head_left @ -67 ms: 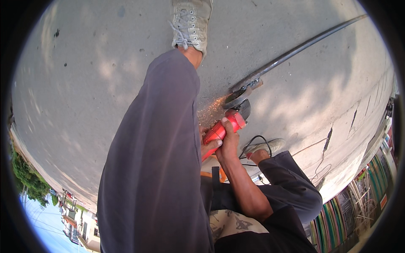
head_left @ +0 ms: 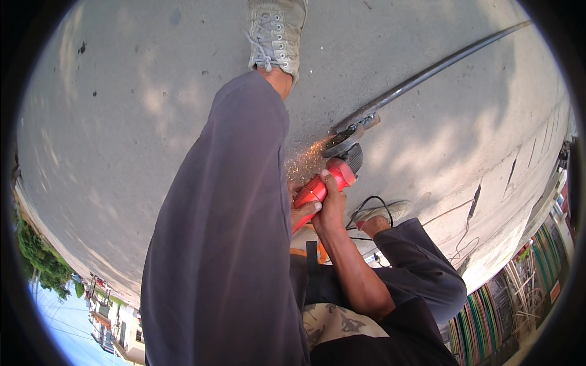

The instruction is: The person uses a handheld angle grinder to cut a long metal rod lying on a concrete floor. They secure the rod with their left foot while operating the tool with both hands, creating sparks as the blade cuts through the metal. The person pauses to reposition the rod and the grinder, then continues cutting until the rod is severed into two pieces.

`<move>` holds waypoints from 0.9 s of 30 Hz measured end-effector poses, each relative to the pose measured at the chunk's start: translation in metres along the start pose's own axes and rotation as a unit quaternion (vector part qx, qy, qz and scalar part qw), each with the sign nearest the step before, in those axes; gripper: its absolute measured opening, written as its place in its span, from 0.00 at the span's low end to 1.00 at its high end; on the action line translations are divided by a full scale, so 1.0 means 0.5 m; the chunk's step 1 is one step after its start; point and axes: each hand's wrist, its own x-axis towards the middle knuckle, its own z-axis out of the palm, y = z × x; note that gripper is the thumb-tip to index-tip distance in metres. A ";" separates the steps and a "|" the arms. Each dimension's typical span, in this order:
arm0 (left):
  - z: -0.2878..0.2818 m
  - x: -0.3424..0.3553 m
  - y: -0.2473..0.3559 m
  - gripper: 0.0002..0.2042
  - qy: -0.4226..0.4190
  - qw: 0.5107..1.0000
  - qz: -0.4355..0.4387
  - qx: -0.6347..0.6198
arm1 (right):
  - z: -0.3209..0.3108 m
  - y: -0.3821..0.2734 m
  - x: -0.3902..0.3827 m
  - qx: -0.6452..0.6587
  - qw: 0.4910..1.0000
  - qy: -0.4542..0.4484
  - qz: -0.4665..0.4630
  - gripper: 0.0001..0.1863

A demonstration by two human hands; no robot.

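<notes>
A red angle grinder [head_left: 312,191] is held low over the concrete by both my hands. My right hand [head_left: 331,204] wraps round its body near the head, the thumb along the top. My left hand [head_left: 305,211] grips further back, mostly hidden behind my raised leg, with its thumb showing. The grinder's disc and guard [head_left: 342,141] meet the near end of a long dark metal rod [head_left: 427,74], where a short metal piece [head_left: 372,121] is joined to it. Orange sparks [head_left: 308,157] spray leftward from the contact toward my leg.
My left shoe [head_left: 278,36] is planted ahead, my right shoe [head_left: 400,211] to the right. A black cord [head_left: 369,198] loops beside the right shoe. Cracked concrete [head_left: 152,122] spreads around. Several coloured strips [head_left: 479,323] stand at the lower right.
The spray of sparks differs slightly in shape. My hands, the grinder and the rod show no visible movement.
</notes>
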 end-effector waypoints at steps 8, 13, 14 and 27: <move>-0.019 -0.044 0.069 0.39 -0.009 0.999 -0.006 0.052 | 0.009 0.014 -0.009 -0.016 1.000 -0.017 -0.003 0.19; -0.022 -0.056 0.093 0.44 -0.009 0.997 -0.007 0.070 | 0.016 -0.003 -0.014 0.000 1.000 -0.010 0.006 0.14; -0.022 -0.058 0.099 0.44 -0.009 0.997 -0.006 0.074 | 0.010 -0.003 -0.009 0.001 1.000 -0.003 0.001 0.15; -0.018 -0.058 0.080 0.50 -0.038 0.999 -0.012 0.019 | 0.014 0.008 -0.014 0.002 1.000 -0.007 0.014 0.15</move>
